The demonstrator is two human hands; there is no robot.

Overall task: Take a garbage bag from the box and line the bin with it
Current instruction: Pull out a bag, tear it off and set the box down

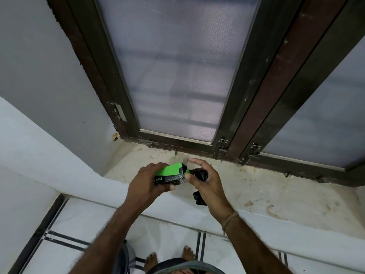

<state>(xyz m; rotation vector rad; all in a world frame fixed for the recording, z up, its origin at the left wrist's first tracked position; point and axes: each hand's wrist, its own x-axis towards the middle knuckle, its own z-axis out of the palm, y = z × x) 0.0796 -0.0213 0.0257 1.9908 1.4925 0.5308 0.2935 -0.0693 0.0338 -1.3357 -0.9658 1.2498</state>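
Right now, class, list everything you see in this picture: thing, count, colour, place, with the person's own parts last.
box: one, green and black, in the left hand above the sill.
garbage bag: one, black, bunched in the right hand.
sill: one, beige, stained, under the window frame.
window frame: one, dark brown, behind the sill.
mesh panes: two, grey, in the frame.
floor: one, white tiles with black stripes, below.
thread: one, tan, round the right wrist.
feet: two, bare, on the floor.
left hand: one, gripping the box.
right hand: one, holding the garbage bag.
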